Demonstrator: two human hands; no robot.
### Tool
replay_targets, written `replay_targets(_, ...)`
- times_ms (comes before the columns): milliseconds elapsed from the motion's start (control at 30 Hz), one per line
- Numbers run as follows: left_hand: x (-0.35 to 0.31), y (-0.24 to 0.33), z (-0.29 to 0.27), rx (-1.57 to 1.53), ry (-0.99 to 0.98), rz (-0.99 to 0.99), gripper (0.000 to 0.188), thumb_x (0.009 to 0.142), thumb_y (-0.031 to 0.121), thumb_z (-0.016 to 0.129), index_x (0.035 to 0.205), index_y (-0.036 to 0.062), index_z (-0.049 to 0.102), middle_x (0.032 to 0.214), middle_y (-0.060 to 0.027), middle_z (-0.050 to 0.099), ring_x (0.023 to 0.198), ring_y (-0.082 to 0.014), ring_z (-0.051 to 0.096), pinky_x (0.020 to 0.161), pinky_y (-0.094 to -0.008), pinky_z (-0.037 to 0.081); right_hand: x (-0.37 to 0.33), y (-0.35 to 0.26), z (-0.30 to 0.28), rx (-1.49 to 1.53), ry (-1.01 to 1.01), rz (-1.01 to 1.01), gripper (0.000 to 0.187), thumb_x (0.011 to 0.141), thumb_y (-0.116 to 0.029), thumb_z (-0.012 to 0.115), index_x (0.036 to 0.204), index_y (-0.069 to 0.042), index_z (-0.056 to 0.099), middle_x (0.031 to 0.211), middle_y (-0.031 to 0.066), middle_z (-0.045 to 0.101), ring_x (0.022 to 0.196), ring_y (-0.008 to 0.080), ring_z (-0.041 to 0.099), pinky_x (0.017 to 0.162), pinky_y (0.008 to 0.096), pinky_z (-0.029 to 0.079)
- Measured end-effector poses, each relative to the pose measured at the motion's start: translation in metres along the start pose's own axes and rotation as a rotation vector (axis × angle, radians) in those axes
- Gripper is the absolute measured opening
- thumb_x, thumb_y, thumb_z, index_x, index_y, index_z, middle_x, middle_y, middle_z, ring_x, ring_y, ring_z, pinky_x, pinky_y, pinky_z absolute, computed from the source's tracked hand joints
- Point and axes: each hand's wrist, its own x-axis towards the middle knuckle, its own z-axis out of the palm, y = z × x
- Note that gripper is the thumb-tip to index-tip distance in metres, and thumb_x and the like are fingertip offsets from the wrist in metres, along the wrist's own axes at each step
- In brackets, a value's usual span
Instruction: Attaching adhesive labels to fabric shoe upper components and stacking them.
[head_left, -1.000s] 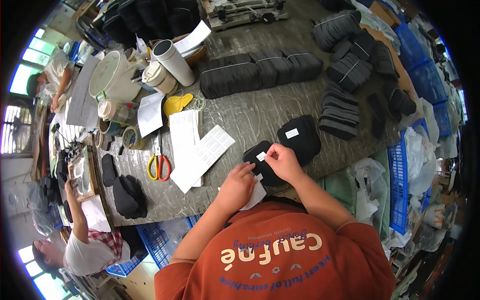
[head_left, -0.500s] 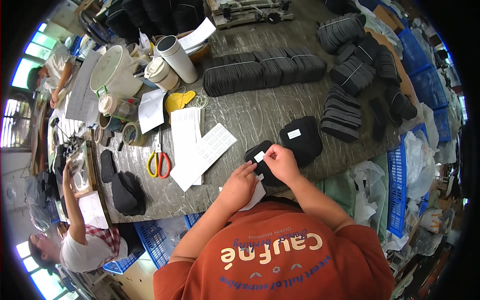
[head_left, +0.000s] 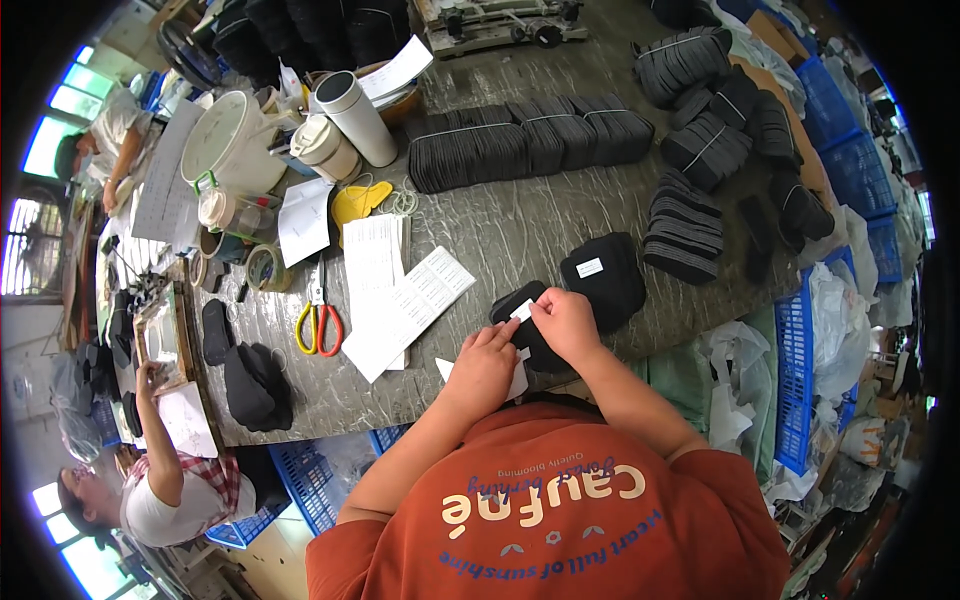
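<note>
Near the table's front edge lies a black, rounded, flat piece (head_left: 541,350), partly covered by my hands. My right hand (head_left: 566,326) is closed in a pinch on a small white label (head_left: 522,311) at the upper part of this piece. My left hand (head_left: 482,366) has its fingers stretched out, their tips touching the piece below the label. Under the left hand a white sheet (head_left: 519,384) shows on both sides; its middle is hidden. Just right of my right hand sits a stack of similar black pieces (head_left: 612,290), with a white label (head_left: 589,267) on top.
Printed label sheets (head_left: 432,290) and scissors (head_left: 319,325) with red and yellow handles lie to the left. Tied bundles of black pieces (head_left: 530,138) line the back; more bundles (head_left: 684,225) are at right. A tumbler (head_left: 355,118) stands back left. A co-worker (head_left: 170,480) works at far left.
My left hand has shifted slightly, and more of the white sheet shows at its left. The label and my right fingertips have moved a little. The co-worker's arm at the left has lowered.
</note>
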Motion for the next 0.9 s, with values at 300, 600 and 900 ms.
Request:
replay_targets(300,-0.001,-0.002,0.002,0.018,0.006,0.005,0.014,0.083,0.012,0.058,0.086,-0.0018,0.061,0.132,-0.0147,0.053,0.115,-0.0318,0.051,0.094,-0.0430,0.042,0.004,-0.007,-0.001,-0.151,-0.037,0.049,0.017,0.075,-0.017,0.070,0.073,-0.003,0.061,0.068,0.0156,0.062,0.068,0.0346,0.063,0.063,0.0430,0.050)
replay_targets(600,-0.009,-0.006,0.000,-0.172,-0.021,0.010,0.014,0.085,0.007,0.054,0.090,-0.0041,0.062,0.138,-0.0174,0.046,0.125,-0.0361,0.042,0.103,-0.0444,0.036,0.004,0.006,-0.004,-0.087,0.135,-0.138,0.020,0.076,-0.010,0.071,0.078,-0.004,0.052,0.074,0.0136,0.059,0.077,0.0358,0.059,0.067,0.0452,0.046)
replay_targets(900,-0.015,-0.015,0.006,-0.347,0.052,-0.023,0.015,0.085,0.001,0.056,0.099,-0.0061,0.057,0.124,-0.0193,0.057,0.122,-0.0385,0.047,0.100,-0.0409,0.042,0.022,0.006,-0.067,-0.020,0.228,-0.105,0.017,0.080,-0.002,0.065,0.080,-0.003,0.048,0.063,0.0181,0.053,0.059,0.0387,0.054,0.054,0.0387,0.044)
